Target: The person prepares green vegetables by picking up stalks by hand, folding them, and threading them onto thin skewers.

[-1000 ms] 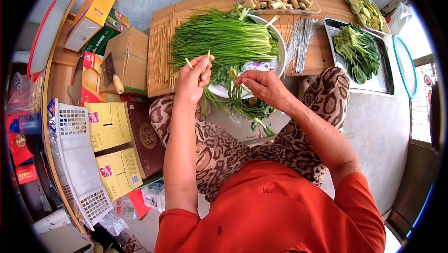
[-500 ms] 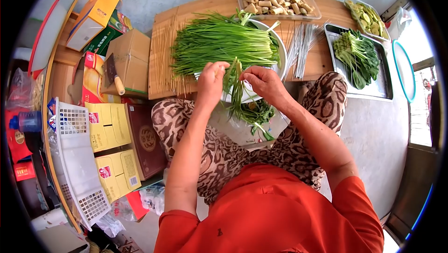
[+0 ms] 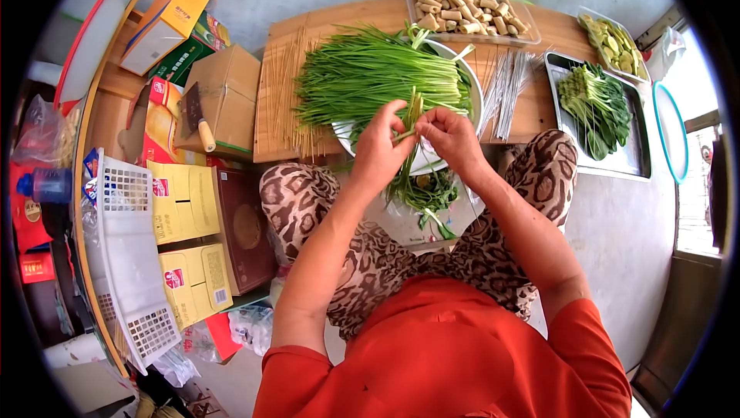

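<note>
A small bundle of garlic chives point(image 3: 415, 107) stands between my two hands, its stalk ends up and its leaves hanging below. My left hand point(image 3: 381, 144) is closed around it. From the other side, my right hand point(image 3: 453, 141) pinches at the bundle near my left fingertips; a thin strand runs between the hands. Just beyond them, a large heap of garlic chives point(image 3: 378, 71) lies across a white basin point(image 3: 475, 98). Loose leafy greens point(image 3: 428, 194) lie beneath my hands, between my knees.
On the wooden table point(image 3: 270, 129) are metal skewers point(image 3: 509, 94), bamboo skewers point(image 3: 284, 90) and a tub of beige rolled pieces point(image 3: 470, 10). A metal tray point(image 3: 636, 160) holds skewered greens point(image 3: 593, 106). Cartons point(image 3: 223, 94), a cleaver point(image 3: 199, 121) and a white plastic basket point(image 3: 131, 264) are at left.
My left hand has turned and moved slightly right and down, closing around the chive bundle. My right hand has come closer to it. The whole view has shifted a little.
</note>
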Demonstrator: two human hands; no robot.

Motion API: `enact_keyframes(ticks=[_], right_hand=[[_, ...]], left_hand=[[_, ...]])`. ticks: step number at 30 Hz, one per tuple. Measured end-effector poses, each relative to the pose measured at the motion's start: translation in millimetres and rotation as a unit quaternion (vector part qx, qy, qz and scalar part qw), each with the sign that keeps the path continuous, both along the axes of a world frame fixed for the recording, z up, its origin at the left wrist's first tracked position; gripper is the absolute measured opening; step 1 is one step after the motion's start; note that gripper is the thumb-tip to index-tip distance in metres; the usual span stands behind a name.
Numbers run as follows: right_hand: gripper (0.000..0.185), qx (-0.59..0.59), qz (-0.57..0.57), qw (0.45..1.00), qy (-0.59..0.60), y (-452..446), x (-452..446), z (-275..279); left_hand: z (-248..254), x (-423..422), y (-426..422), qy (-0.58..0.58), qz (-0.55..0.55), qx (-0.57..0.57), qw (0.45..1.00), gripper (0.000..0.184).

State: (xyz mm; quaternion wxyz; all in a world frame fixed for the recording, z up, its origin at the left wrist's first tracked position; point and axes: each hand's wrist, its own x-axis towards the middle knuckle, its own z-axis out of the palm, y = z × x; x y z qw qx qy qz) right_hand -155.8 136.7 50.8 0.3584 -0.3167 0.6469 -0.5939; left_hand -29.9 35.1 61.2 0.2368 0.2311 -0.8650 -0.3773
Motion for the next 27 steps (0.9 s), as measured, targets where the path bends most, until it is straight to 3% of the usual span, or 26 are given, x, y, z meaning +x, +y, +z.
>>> enact_keyframes(ticks=[2,5,6,9,13,15,27], right_hand=[[0.012,0.000,-0.025,0.999,-0.032,1.1,-0.2,1.4],[0.016,0.010,-0.021,0.998,-0.051,3.5,0.9,13.8],[0.020,0.003,-0.015,0.998,-0.055,4.1,1.9,14.7],[0.025,-0.008,0.032,0.997,-0.069,9.6,5.5,27.1],[0.023,-0.002,0.090,0.995,-0.053,17.2,14.4,33.3],[0.022,-0.002,0.112,0.992,-0.056,20.1,16.4,35.0],[0.020,0.010,0.129,0.992,0.012,23.2,18.9,34.1]], left_hand=[[4.1,1.2,-0.6,0.076,-0.027,0.199,0.977,0.034],[-5.0,3.0,-11.0,0.091,-0.046,0.217,0.971,0.013],[-4.7,3.0,-15.4,0.096,-0.045,0.212,0.972,0.013],[1.5,7.4,-28.7,0.156,0.031,0.377,0.912,0.013],[-5.3,15.6,-50.7,0.209,0.052,0.432,0.876,0.013],[-5.5,17.7,-53.5,0.233,0.078,0.500,0.830,0.013],[-5.5,19.3,-55.2,0.248,0.039,0.554,0.793,0.019]])
